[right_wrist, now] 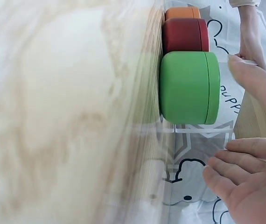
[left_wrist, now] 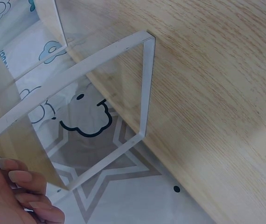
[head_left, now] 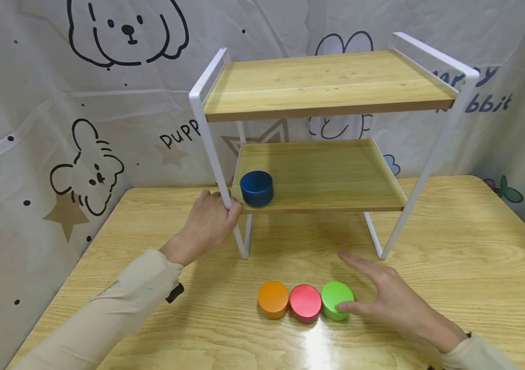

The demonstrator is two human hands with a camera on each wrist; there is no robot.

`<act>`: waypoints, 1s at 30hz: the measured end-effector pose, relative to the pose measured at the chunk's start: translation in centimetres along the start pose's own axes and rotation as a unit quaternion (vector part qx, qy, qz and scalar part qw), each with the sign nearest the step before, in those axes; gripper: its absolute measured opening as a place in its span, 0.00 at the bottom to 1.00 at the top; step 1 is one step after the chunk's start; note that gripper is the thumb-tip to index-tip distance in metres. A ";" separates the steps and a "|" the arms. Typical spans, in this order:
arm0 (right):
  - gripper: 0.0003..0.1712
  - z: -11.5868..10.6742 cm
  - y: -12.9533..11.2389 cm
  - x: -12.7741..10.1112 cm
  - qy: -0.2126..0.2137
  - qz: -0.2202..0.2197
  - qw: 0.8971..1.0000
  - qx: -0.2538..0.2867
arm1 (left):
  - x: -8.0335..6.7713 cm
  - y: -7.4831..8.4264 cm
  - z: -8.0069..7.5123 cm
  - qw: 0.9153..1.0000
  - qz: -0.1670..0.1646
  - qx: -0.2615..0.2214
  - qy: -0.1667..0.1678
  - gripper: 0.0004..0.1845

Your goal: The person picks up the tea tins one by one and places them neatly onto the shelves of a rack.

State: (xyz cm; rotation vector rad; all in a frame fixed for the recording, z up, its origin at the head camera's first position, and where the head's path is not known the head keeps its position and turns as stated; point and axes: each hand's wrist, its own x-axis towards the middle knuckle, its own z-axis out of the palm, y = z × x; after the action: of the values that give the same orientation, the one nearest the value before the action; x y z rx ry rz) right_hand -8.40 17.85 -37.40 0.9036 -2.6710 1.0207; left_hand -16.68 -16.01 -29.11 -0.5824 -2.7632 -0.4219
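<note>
My left hand (head_left: 211, 218) grips the left front post of a two-tier shelf rack (head_left: 327, 85), thumb at the corner of its lower board. In the left wrist view, the curled fingers (left_wrist: 28, 179) show beside the white frame. My right hand (head_left: 389, 293) reaches over the table with fingers spread, the thumb overlapping the lid of a green round tin (head_left: 334, 295). From the right wrist, the green tin (right_wrist: 186, 88) appears in front of the spread thumb and fingers. A red tin (head_left: 305, 302) and an orange tin (head_left: 273, 298) line up to its left.
A blue round tin (head_left: 256, 189) stands at the left front of the rack's lower board (head_left: 327, 174). The rack's white legs rest on the wooden table (head_left: 466, 246). Behind hangs a pale cloth (head_left: 262, 31) with cartoon drawings.
</note>
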 end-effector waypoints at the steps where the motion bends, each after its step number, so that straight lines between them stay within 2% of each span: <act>1: 0.50 0.1 0.0 0.0 -0.007 0.000 1.000 0.000 | 0.0 0.0 0.0 1.000 0.001 0.001 0.000 0.24; 7: 0.49 0.4 0.1 0.1 -0.035 -0.019 0.999 -0.010 | 0.1 0.0 0.0 1.000 -0.002 0.003 -0.004 0.23; 13: 0.47 0.7 0.1 0.1 -0.071 -0.031 0.997 0.004 | 0.1 0.0 0.0 1.000 -0.015 -0.006 -0.009 0.24; 20: 0.42 1.4 0.6 -0.1 -0.074 -0.060 0.995 0.010 | 0.1 -0.1 0.1 1.000 -0.016 -0.011 -0.006 0.24; 30: 0.36 1.5 0.5 -0.2 -0.076 -0.054 0.995 0.031 | 0.1 -0.2 0.2 1.000 -0.014 -0.015 -0.007 0.25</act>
State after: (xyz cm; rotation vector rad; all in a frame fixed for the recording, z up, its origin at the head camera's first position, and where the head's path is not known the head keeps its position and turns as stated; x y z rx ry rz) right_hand -8.45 17.26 -38.94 1.1681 -2.6886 1.0559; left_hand -16.84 -16.07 -29.30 -0.5573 -2.7861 -0.4680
